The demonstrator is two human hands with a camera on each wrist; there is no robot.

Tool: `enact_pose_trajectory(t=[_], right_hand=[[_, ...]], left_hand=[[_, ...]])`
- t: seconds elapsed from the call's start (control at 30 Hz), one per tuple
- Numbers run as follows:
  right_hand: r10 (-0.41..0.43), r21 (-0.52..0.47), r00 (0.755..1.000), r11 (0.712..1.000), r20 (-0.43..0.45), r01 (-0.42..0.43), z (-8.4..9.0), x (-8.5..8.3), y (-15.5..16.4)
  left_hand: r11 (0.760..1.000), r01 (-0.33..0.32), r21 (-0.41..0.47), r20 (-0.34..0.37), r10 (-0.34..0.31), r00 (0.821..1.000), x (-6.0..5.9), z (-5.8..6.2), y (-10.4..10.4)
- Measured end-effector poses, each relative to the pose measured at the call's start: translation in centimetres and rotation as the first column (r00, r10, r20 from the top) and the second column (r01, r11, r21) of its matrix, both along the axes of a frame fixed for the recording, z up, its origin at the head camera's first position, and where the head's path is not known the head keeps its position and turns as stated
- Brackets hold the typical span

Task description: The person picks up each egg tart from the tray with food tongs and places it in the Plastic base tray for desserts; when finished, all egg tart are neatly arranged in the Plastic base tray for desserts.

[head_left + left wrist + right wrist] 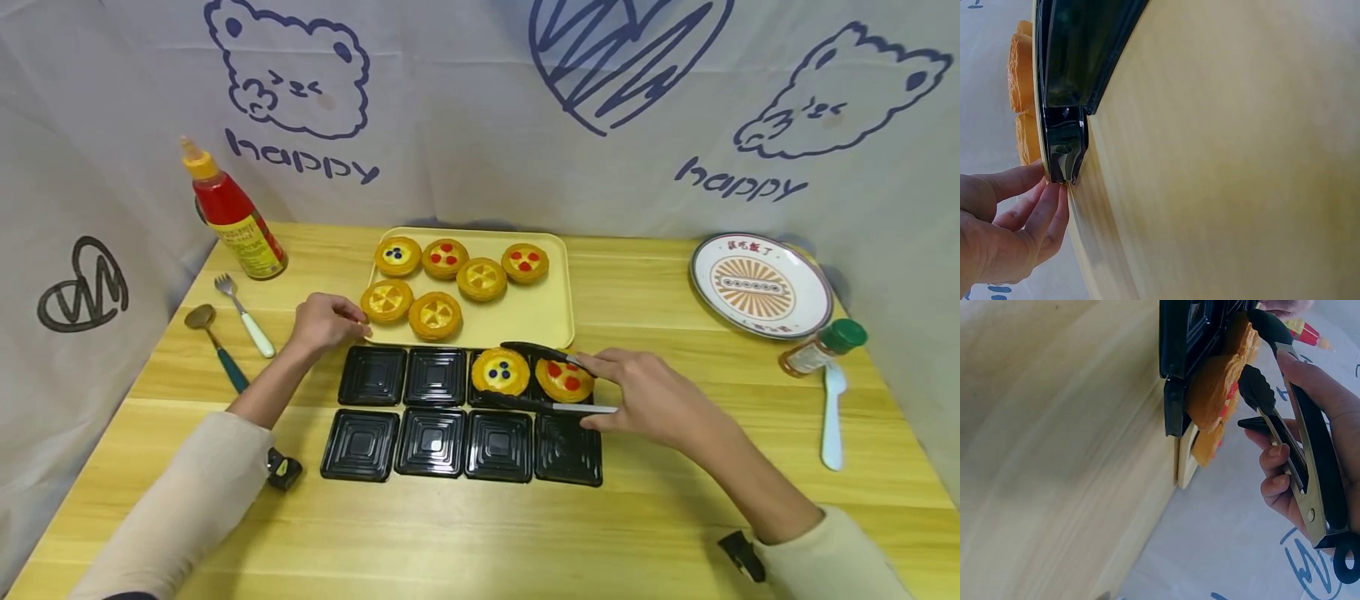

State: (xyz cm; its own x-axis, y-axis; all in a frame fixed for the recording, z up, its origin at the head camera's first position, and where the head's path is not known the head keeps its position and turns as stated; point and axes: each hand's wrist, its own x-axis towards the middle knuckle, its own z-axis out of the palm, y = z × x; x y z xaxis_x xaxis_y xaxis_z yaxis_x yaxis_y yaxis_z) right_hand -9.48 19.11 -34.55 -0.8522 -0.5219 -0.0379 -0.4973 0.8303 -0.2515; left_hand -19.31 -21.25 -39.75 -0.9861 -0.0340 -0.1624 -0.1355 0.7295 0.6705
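My left hand (327, 319) pinches the near left corner of the cream-yellow tray (517, 321), thumb on top and fingers below in the left wrist view. Several toy tarts lie on that tray, among them a blueberry tart (397, 257) and a strawberry tart (525, 263). My right hand (647, 392) grips black-tipped metal tongs (1311, 487), whose arms are spread above a second blueberry tart (501, 372). That tart sits in a black square compartment (375, 375) row's third place. Beside it, partly hidden by the tongs, another strawberry tart (564, 380) fills the rightmost place.
The front row of black compartments (432, 442) holds no tarts. At left are a sauce bottle (243, 225), a fork (246, 317) and a spoon (217, 346). A round plate (761, 286), green-capped jar (821, 347) and pale blue knife (832, 417) are at right.
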Motion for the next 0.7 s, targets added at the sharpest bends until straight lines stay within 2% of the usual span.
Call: enact_pose_trajectory(t=[0.13, 0.27, 0.43, 0.57, 0.7], right_hand=[[-0.005, -0.015, 1.000, 1.000, 0.012, 0.005, 0.1, -0.2, -0.2], [-0.014, -0.028, 1.000, 1.000, 0.005, 0.014, 0.8, -1.3, -1.4], [-0.028, -0.039, 0.999, 0.999, 0.033, 0.029, 1.0, -3.8, -4.4], [-0.062, -0.021, 0.993, 0.998, 0.100, 0.064, 0.5, -5.8, -6.6], [-0.071, 0.007, 0.989, 0.997, 0.126, 0.070, -0.3, -7.1, -7.9]], left_hand=[[1.000, -0.001, -0.006, -0.001, 0.001, 1.000, 0.1, 0.0, -0.1], [1.000, -0.003, -0.001, -0.005, 0.003, 1.000, 0.2, 0.1, -0.3], [1.000, -0.005, -0.021, -0.008, 0.005, 1.000, 0.2, 0.1, -0.4], [0.999, 0.006, -0.032, -0.011, -0.006, 1.000, 0.0, 0.1, -0.2], [1.000, 0.000, -0.030, -0.008, -0.001, 1.000, 0.0, 0.0, 0.1]])
